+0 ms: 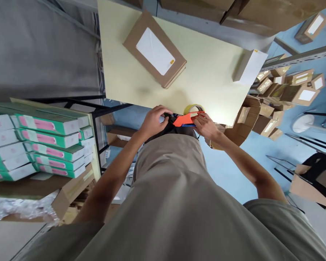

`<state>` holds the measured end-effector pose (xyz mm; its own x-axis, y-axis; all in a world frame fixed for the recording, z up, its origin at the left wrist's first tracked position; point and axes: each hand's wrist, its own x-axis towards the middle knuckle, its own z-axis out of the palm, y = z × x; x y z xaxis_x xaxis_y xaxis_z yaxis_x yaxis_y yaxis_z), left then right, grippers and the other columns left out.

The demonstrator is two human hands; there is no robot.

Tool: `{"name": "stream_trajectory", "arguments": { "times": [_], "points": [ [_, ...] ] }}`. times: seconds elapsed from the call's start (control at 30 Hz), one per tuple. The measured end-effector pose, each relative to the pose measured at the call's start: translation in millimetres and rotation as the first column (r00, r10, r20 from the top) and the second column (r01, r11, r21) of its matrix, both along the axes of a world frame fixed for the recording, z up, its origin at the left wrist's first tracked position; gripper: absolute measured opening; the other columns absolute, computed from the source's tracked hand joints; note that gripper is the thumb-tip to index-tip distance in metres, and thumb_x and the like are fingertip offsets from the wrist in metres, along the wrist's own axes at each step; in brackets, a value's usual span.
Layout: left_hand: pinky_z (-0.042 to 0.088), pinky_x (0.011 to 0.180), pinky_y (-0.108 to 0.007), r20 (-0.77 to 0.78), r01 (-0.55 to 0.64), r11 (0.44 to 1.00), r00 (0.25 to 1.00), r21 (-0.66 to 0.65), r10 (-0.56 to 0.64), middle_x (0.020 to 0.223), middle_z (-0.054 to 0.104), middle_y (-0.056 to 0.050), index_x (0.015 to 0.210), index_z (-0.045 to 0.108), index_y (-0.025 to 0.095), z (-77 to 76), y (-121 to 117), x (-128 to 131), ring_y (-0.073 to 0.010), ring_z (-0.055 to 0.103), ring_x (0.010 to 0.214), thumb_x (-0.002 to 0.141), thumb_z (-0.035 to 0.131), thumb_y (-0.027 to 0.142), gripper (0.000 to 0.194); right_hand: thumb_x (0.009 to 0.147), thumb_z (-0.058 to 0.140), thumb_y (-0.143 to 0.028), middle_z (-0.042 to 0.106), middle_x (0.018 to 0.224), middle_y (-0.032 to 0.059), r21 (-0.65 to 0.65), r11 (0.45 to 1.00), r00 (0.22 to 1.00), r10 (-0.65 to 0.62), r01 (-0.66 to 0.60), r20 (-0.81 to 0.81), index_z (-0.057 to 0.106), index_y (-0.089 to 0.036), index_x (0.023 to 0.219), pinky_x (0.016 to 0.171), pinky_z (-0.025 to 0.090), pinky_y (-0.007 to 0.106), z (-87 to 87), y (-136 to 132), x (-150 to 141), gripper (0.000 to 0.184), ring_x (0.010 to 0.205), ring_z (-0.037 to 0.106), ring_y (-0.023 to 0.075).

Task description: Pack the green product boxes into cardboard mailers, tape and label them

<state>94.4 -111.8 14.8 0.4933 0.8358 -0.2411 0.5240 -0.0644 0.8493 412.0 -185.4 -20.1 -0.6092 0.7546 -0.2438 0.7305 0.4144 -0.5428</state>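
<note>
Just off the near edge of the table, a tape dispenser [183,119] with an orange body and dark parts is held in front of my waist. A roll of yellowish packing tape [190,108] shows on its far side. The fingers of my right hand [205,125] are closed on the orange body's right end. My left hand [154,121] has its thumb and fingers curled together at the dark left end; the exact contact there is small and partly hidden. Farther back, a brown cardboard box [176,74] with a white label lies on the table.
The pale yellow table [209,72] carries a white box [251,67] at its right. Stacked green, white and pink boxes [57,145] fill a shelf at left. An open carton [244,127] stands below the table's right edge. Many brown parcels [285,94] lie on the blue floor.
</note>
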Motion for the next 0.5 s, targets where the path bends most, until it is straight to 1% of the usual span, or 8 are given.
{"name": "stream_trajectory", "arguments": {
  "times": [0.07, 0.13, 0.27, 0.4, 0.5],
  "points": [
    [0.063, 0.105, -0.043, 0.012, -0.048, 0.998, 0.999, 0.031, 0.047, 0.115, 0.083, -0.009, 0.112, 0.08, 0.023, 8.2, -11.6, -7.6, -0.027, 0.077, 0.112, 0.096, 0.064, 0.022, 0.023, 0.122, 0.038, -0.04, 0.08, 0.119, 0.0155, 0.016, 1.0, 1.0, 0.016, -0.016, 0.008, 0.072, -0.019, 0.135, 0.117, 0.055, 0.056, 9.4, -2.9, -1.7, 0.042, 0.115, 0.074, 0.0319],
    [0.063, 0.108, -0.044, 0.028, -0.078, 0.996, 0.997, 0.049, 0.076, 0.115, 0.083, -0.008, 0.111, 0.08, 0.025, 16.5, -22.5, -13.9, -0.0276, 0.076, 0.113, 0.098, 0.065, 0.025, 0.02, 0.121, 0.041, -0.041, 0.08, 0.119, 0.0163, 0.029, 0.999, 1.0, 0.013, -0.013, -0.004, 0.073, -0.018, 0.134, 0.116, 0.055, 0.056, 19.1, -6.4, -4.1, 0.041, 0.114, 0.074, 0.0324],
    [0.062, 0.111, -0.047, 0.052, -0.14, 0.99, 0.989, 0.032, 0.139, 0.119, 0.083, -0.007, 0.114, 0.08, 0.027, 31.0, -39.9, -23.2, -0.0278, 0.076, 0.114, 0.101, 0.069, 0.034, 0.018, 0.12, 0.048, -0.043, 0.08, 0.123, 0.018, 0.033, 0.999, 0.999, -0.012, 0.013, -0.039, 0.072, -0.017, 0.138, 0.117, 0.054, 0.058, 38.4, -13.7, -11.4, 0.04, 0.117, 0.074, 0.0344],
    [0.063, 0.11, -0.048, 0.074, -0.205, 0.978, 0.977, 0.04, 0.201, 0.124, 0.082, -0.008, 0.124, 0.078, 0.027, 41.4, -49.5, -31.0, -0.0278, 0.075, 0.116, 0.104, 0.071, 0.044, 0.028, 0.12, 0.046, -0.04, 0.08, 0.129, 0.0161, 0.02, 1.0, 0.999, 0.004, -0.003, -0.035, 0.07, -0.021, 0.144, 0.118, 0.055, 0.059, 56.1, -18.4, -19.6, 0.039, 0.12, 0.074, 0.0337],
    [0.062, 0.111, -0.046, 0.091, -0.198, 0.979, 0.977, 0.055, 0.192, 0.124, 0.081, -0.008, 0.126, 0.078, 0.027, 44.8, -50.7, -36.3, -0.027, 0.075, 0.116, 0.106, 0.071, 0.048, 0.03, 0.12, 0.045, -0.039, 0.08, 0.132, 0.0165, 0.025, 0.999, 0.999, 0.035, -0.035, -0.018, 0.069, -0.02, 0.147, 0.118, 0.056, 0.061, 66.1, -20.1, -24.4, 0.041, 0.121, 0.075, 0.0342]
  ]
}}
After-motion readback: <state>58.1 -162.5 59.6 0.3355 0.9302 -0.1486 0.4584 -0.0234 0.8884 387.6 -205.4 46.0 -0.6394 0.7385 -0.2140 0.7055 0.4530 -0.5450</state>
